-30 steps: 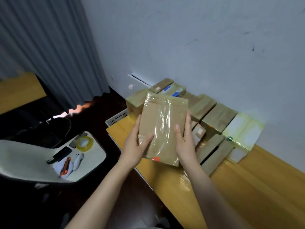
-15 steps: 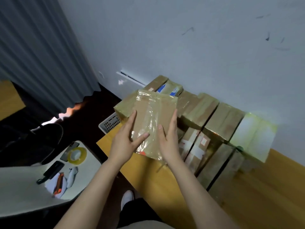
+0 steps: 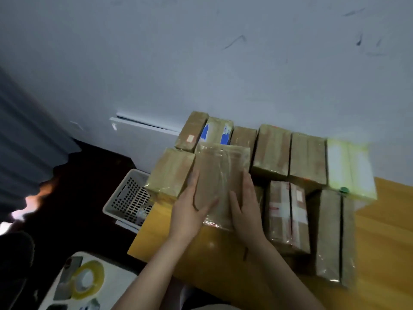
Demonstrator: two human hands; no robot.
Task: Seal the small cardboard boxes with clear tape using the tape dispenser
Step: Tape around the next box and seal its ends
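Box (image 3: pixel 221 173) between left hand (image 3: pixel 187 217), right hand (image 3: pixel 245 214)

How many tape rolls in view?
1. A yellowish tape roll lies on the white seat at lower left, off the table. More may be hidden out of frame.

Scuffed pale wall (image 3: pixel 201 63), grey curtain (image 3: pixel 22 135)
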